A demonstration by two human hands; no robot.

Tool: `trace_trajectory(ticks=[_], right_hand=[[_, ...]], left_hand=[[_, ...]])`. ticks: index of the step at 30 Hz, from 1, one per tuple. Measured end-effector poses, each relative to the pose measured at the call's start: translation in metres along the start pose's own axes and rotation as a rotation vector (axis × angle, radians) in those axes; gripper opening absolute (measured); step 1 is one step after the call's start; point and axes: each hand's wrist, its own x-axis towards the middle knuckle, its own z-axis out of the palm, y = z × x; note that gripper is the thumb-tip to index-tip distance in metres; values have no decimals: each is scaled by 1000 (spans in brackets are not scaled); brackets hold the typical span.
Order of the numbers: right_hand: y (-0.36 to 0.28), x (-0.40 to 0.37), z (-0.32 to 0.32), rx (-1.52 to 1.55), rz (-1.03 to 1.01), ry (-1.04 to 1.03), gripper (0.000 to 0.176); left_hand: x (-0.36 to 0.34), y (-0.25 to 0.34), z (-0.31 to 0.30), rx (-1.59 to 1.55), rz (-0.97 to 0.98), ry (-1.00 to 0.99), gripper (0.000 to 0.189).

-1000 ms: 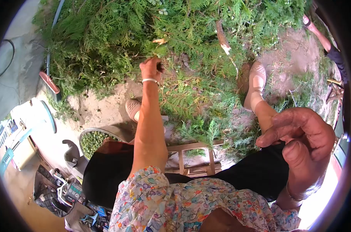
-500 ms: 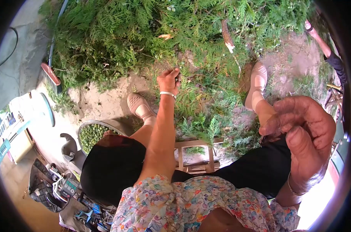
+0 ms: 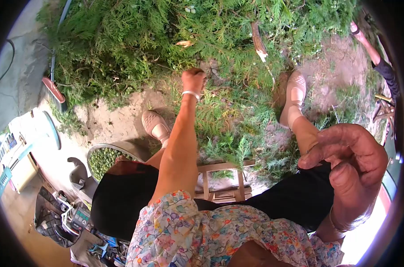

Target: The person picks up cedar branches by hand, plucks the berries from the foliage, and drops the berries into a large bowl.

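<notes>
My left hand (image 3: 194,81), with a light bracelet at the wrist, reaches down to the ground at the near edge of the cut evergreen branches (image 3: 135,40). Its fingers are curled closed, back of the hand towards me; whatever they hold is hidden. My right hand (image 3: 355,153) is raised close to the camera over my right leg. Its fingers are bent and the thumb stands apart, with nothing visible between them. Small green cones (image 3: 105,161) fill a round basin (image 3: 95,149) beside my left knee.
A broken branch stub (image 3: 258,40) points towards my right shoe (image 3: 295,91). A wooden stool frame (image 3: 226,167) shows between my legs. A broom (image 3: 54,90) leans at left, above a bag of odds and ends (image 3: 55,218). Another person's arm (image 3: 366,44) enters at right.
My left hand has moved slightly farther away and turned, so its back now faces me and its fingertips are hidden. My right hand stays raised in almost the same pose.
</notes>
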Motion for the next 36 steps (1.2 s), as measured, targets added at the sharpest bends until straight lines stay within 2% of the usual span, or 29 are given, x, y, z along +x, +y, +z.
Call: trace_trajectory(ticks=[2,3,5,6,8,10,12,13,15,16,18,19,20,25,27,30,32,36], right_hand=[[-1,-2,0,-25,29,-10,58],[0,-2,1,-25,27,-14,58],[1,-2,4,-23,2,-21,57],[1,-3,6,-24,0,-27,57],[-2,-2,10,0,47,9,55],[-2,-2,13,-4,43,16,55],[-2,-1,17,-8,40,22,54],[-2,-1,18,-8,59,24,53],[-4,1,20,-12,70,28,52],[-5,2,20,-21,79,24,51],[-6,4,19,-33,86,23,50],[-6,5,18,-27,93,25,48],[-6,6,17,-21,100,27,47],[-12,6,11,-71,122,15,37],[-16,4,10,-93,122,-15,34],[-18,1,8,-104,90,-40,30],[-17,0,3,-125,5,-89,31],[-22,-4,-3,-117,17,-64,31]], left_hand=[[-23,1,-18,-636,-88,-23,9],[-28,-2,-27,-638,-85,-20,9],[-35,-4,-41,-1069,-122,-170,10],[-34,-5,-43,-1073,-119,-165,10],[-33,9,-41,-708,-33,105,6],[-18,27,-39,-664,3,119,8],[0,52,-31,-533,55,407,13],[14,60,-27,-537,59,408,13],[44,75,-20,-657,-163,636,16],[56,79,-19,-662,-160,633,16],[78,81,-17,-607,-349,612,16],[102,59,-19,-652,-414,528,15],[103,61,-22,-654,-412,524,15],[64,64,-54,-438,-232,328,20],[23,90,-62,-350,-108,247,16],[-16,118,-68,-306,-85,206,16],[-34,129,-68,-306,-78,248,13],[-79,141,-62,-321,-1,140,13]])
